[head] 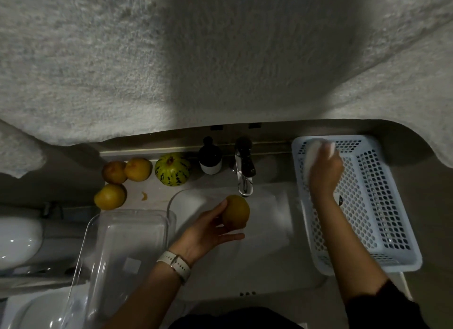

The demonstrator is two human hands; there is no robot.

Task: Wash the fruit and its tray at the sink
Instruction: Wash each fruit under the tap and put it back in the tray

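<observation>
Left hand (208,233), grip curled round a yellow fruit (235,212) above the sink (269,230). Right hand (323,169) in the white basket (382,206), gripping a blurred white object (316,147), possibly a cloth. Clear tray (127,250) left of sink.

Yellow fruit (235,212) over sink (269,230); clear tray (127,250) left.

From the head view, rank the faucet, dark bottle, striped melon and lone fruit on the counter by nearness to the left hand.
From the left hand, nearest first:
1. Faucet, above the sink.
2. Dark bottle, left of it.
3. Striped melon, further left; close to the bottle's rank.
4. Lone fruit, far left.
</observation>
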